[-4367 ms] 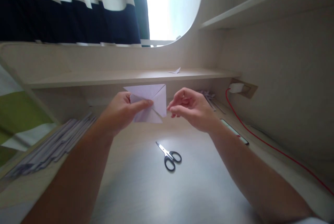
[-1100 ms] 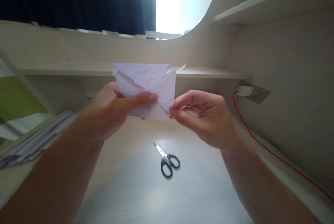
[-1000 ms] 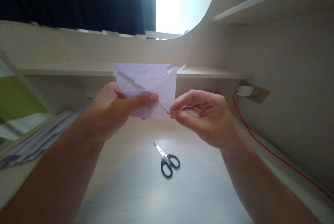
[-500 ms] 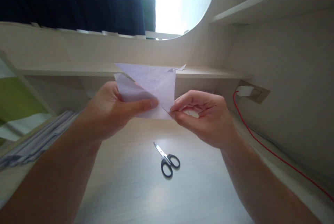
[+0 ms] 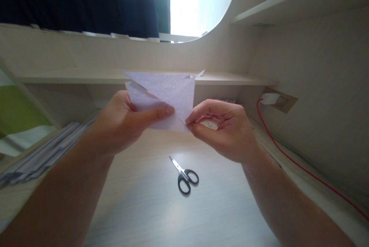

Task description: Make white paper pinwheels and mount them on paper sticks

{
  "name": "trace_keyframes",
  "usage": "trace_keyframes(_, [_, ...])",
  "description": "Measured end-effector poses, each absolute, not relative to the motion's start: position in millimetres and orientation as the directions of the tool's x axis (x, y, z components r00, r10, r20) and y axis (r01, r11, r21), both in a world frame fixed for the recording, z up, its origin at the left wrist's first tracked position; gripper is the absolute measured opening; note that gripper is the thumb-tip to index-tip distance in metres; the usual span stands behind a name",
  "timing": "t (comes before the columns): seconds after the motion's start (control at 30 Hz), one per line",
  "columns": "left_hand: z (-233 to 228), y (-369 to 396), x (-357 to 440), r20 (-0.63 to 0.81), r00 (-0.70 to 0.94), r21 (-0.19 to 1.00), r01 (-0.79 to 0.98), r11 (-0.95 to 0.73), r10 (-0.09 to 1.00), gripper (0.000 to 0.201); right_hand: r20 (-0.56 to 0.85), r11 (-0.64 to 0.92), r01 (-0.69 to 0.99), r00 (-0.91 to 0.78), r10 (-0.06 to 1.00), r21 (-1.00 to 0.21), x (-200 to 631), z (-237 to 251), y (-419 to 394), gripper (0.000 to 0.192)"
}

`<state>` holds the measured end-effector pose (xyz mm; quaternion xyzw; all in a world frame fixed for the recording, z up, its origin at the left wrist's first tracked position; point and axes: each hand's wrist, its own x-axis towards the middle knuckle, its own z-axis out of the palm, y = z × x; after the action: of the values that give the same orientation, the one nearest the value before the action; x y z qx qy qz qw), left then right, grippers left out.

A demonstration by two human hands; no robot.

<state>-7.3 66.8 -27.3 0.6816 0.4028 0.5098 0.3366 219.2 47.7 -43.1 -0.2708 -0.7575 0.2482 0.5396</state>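
Mid-fold: our left hand (image 5: pixel 127 118) pinches the folded paper (image 5: pixel 165 93); our right hand (image 5: pixel 225 130) grips its lower corner; next, a careful crease

A home study nook: a pale wood worktop (image 5: pixel 138 208) with shelf (image 5: pixel 72 77), curtain (image 5: pixel 86 5), window (image 5: pixel 190 1), and wall socket (image 5: pixel 278 101).

A pale wooden desk (image 5: pixel 138 204) carries black-handled scissors (image 5: pixel 184 176) near its middle, a stack of papers (image 5: pixel 43 154) at the left edge, and a red cable (image 5: pixel 302 170) along the right side.
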Motion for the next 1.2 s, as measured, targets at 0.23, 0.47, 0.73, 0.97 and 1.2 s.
trace_keyframes(0.23, [-28.4,67.0,-3.3,0.428,0.187,0.884,0.118,-0.453,0.884,0.010,0.687,0.732,0.120,-0.272,0.674,-0.670,220.3,-43.8,48.8,0.017])
trace_keyframes(0.47, [-26.3,65.9,-0.2,0.443,0.146,0.882,0.109,-0.459,0.885,0.007,0.651,0.701,0.145,-0.278,0.706,-0.699,221.0,-42.9,49.8,0.011])
trace_keyframes(0.73, [-29.3,66.1,-3.5,0.471,0.160,0.858,0.146,-0.493,0.867,0.010,0.651,0.696,0.134,-0.264,0.712,-0.706,221.3,-43.9,50.9,0.004])
trace_keyframes(0.97, [-29.4,66.4,-2.3,0.510,0.158,0.831,0.167,-0.531,0.846,0.008,0.657,0.699,0.138,-0.255,0.710,-0.702,221.0,-43.0,48.9,0.007])
trace_keyframes(1.2, [-30.2,65.1,-1.2,0.513,0.142,0.829,0.175,-0.532,0.846,0.009,0.669,0.710,0.140,-0.251,0.699,-0.690,220.3,-43.0,49.2,0.008])
